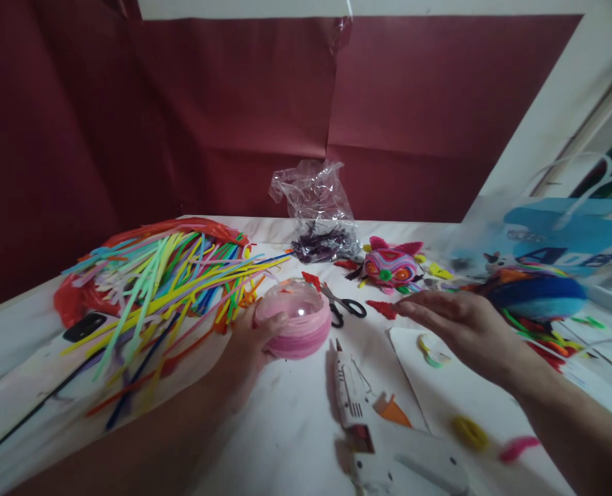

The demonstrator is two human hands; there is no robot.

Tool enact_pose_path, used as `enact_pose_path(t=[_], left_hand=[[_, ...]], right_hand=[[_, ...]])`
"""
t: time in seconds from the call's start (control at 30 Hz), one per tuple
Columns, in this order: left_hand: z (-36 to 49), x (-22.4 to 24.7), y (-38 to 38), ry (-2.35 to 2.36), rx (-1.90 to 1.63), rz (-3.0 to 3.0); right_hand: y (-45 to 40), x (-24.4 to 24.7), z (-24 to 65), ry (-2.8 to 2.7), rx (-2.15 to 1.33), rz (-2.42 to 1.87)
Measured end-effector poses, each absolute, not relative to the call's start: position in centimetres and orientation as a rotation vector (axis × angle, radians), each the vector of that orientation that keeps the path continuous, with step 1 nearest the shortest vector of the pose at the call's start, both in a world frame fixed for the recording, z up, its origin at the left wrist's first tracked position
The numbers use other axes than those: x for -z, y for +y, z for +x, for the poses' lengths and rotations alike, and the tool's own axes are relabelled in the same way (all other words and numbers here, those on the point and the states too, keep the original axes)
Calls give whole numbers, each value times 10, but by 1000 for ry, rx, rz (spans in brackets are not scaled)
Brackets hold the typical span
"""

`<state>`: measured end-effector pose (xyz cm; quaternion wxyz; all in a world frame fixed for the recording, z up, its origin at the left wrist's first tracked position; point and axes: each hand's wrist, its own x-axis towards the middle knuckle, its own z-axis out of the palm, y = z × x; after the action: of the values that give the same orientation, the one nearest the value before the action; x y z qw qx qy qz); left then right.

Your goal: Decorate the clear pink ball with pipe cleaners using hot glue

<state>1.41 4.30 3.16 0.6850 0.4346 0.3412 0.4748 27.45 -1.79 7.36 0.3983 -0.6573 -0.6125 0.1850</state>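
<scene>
My left hand [257,337] is wrapped around the side of a clear round ball [296,324], whose lower part is covered in rows of pink pipe cleaner. The bare top of the ball is see-through. To its right, my right hand [460,327] has its fingertips closed at the end of a small red fuzzy triangle [382,308]. Another red fuzzy piece [311,280] lies just behind the ball. Black-handled scissors [352,306] rest between my hands. In front of them lies a white glue gun [352,393].
A heap of coloured pipe cleaners [155,275] spreads across the left, by a phone [83,327]. A clear plastic bag [319,213] and a colourful eared animal head [389,265] stand behind. A blue ball [543,297] and a printed bag [558,234] are right.
</scene>
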Motion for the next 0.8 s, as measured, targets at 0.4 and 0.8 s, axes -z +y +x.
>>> enact_pose_path(t=[0.4,0.8], left_hand=[[21,-37,21,721,-907,1006],[21,-32,15,684,-823,913]], right_hand=[[-29,-51,208,-2190,183,-989],[-29,-44,206,-2139,34,-903]])
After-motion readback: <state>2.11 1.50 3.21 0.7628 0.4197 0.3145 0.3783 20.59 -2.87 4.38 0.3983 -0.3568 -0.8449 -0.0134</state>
